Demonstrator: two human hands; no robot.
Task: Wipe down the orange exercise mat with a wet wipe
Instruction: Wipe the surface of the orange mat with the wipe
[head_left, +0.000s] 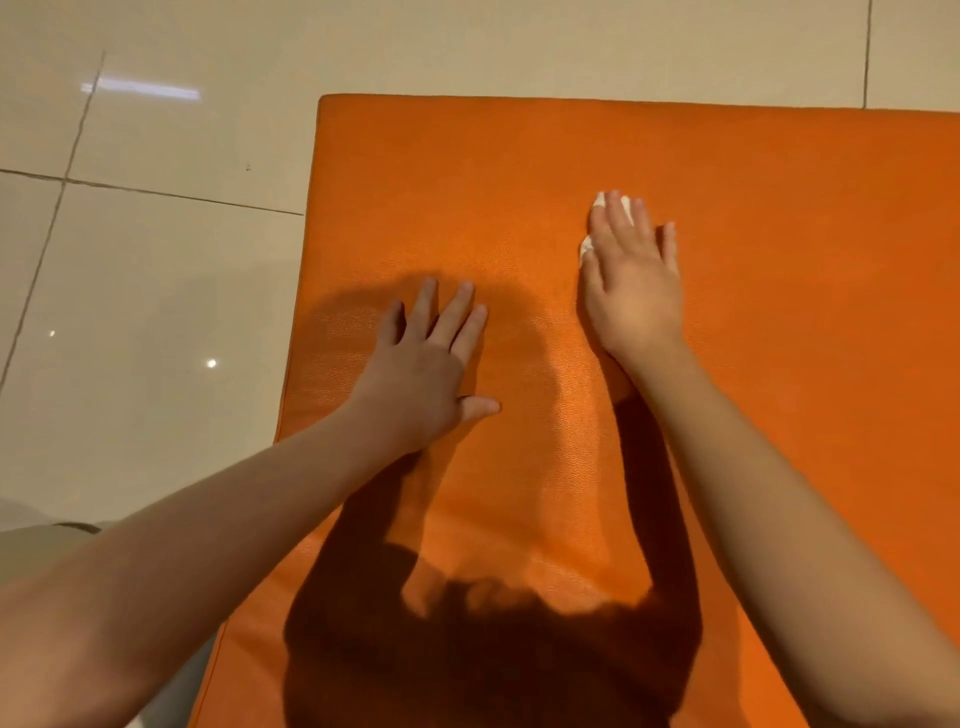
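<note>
Nearest the lens, two bare forearms (779, 493) reach out from 6 o'clock, and between them the person's own shadow (467, 623) darkens the near end of the orange exercise mat (779, 364). Further on, at about 10 o'clock from the frame's centre, the left hand (426, 364) lies flat on the mat, fingers spread and straight, thumb out to the side; it grips nothing and looks to be bracing. Beyond it, at 1 o'clock, the right hand (631, 280) is the farther one and the working one: palm down, fingers straight and close together, pressing the wet wipe (600, 200) against the mat. The wipe is almost wholly covered; only white slivers show past the fingertips and beside the thumb, so its fold and size are hard to make out. From that hand, bare mat runs on to the far edge at 12 o'clock and widely toward 3 o'clock, so the next strokes probably go those ways. The right and near ends of the mat are cut off, so its long axis cannot be told. Pale tiled floor (156, 286) lies beyond the left and far edges.
</note>
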